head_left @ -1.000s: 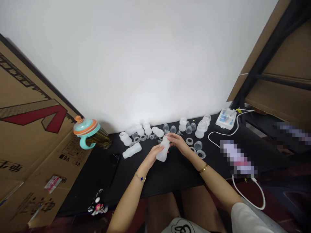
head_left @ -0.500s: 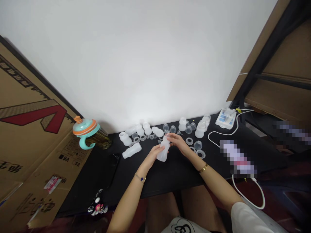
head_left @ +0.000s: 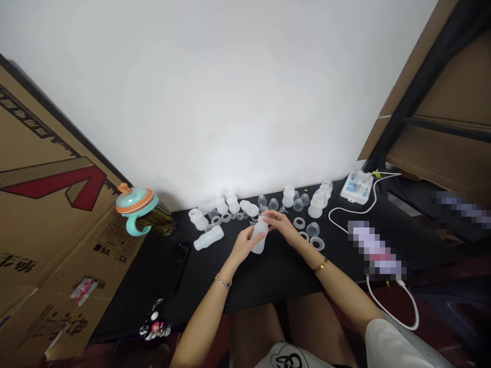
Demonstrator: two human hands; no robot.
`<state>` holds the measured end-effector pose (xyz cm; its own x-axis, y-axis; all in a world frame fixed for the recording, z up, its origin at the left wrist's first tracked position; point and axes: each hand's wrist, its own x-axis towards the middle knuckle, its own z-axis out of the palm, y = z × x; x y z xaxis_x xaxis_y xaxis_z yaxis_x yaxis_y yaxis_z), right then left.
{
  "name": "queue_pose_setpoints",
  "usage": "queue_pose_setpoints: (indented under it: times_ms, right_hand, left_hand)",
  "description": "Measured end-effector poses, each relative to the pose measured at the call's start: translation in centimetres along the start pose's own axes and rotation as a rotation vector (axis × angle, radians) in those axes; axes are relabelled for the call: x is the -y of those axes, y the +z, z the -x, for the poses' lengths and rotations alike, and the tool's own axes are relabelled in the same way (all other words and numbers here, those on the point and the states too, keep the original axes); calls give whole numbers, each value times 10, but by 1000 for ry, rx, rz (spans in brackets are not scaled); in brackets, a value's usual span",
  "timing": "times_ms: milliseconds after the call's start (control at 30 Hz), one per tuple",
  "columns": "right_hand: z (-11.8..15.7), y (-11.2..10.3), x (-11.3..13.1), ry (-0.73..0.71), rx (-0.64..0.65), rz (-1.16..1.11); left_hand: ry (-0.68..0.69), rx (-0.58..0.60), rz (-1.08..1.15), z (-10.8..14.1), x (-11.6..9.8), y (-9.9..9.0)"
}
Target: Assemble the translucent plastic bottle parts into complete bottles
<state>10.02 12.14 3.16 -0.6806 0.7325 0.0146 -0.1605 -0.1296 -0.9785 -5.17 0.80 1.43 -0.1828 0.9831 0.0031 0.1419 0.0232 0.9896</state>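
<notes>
My left hand [head_left: 244, 245] is wrapped around the body of a frosted white baby bottle [head_left: 259, 247], its thumb lying across the front. My right hand [head_left: 281, 223] pinches the top of the same bottle at the neck; whether a small part is between those fingertips I cannot make out. The bottle is held slightly tilted above the black table. Left of it lies another bottle [head_left: 209, 238] on its side. Clear rings [head_left: 299, 223] and a clear domed cap [head_left: 312, 229] are scattered just right of my right hand.
More bottles [head_left: 198, 220] and clear caps [head_left: 273, 204] line the wall side of the black table [head_left: 245, 289]. A drink jug [head_left: 140, 209] stands at the left by a cardboard box [head_left: 49, 214]. At right are a plastic case [head_left: 356, 187] and a white cable [head_left: 337, 209].
My left hand has turned and shifted its grip, with the thumb now further across the bottle. The bottle has moved slightly to the right; my right hand stays at its neck.
</notes>
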Motion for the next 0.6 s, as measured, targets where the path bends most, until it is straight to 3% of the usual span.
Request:
queue_pose_setpoints:
  times_ms: [233, 600]
  right_hand:
    - [-1, 0, -2, -9, -15, 57]
    - [-1, -1, -3, -4, -27, 98]
  left_hand:
    - [61, -98, -276, 2, -2, 1]
    - [95, -145, -387, 4, 0, 2]
